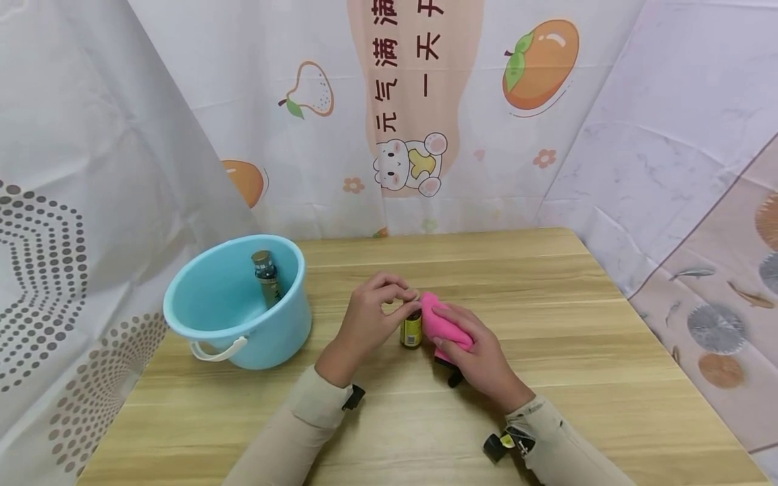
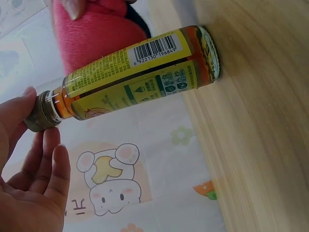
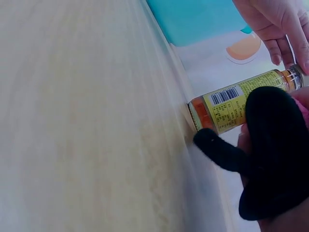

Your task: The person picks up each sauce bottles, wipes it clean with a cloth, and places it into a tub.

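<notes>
My left hand [image 1: 372,312] pinches the greenish-brown cap [image 2: 40,114] of a small glass bottle [image 2: 133,75] between thumb and fingers. The bottle stands roughly upright with its base down at the tabletop. It has a yellow label with a barcode and holds orange liquid. Just right of it, my right hand [image 1: 483,351] grips a soft pink plush thing [image 1: 446,327], fingers curled over its top. Black fuzzy parts [image 3: 277,145] hang from its underside, and in the right wrist view they cover part of the bottle and most of that hand.
At the left of the wooden table [image 1: 577,351] stands a light blue bucket [image 1: 286,334] with a white handle [image 1: 220,351]. Inside it leans a dark-capped glass bottle [image 1: 267,278]. A printed curtain [image 1: 328,162] hangs behind the table's back edge.
</notes>
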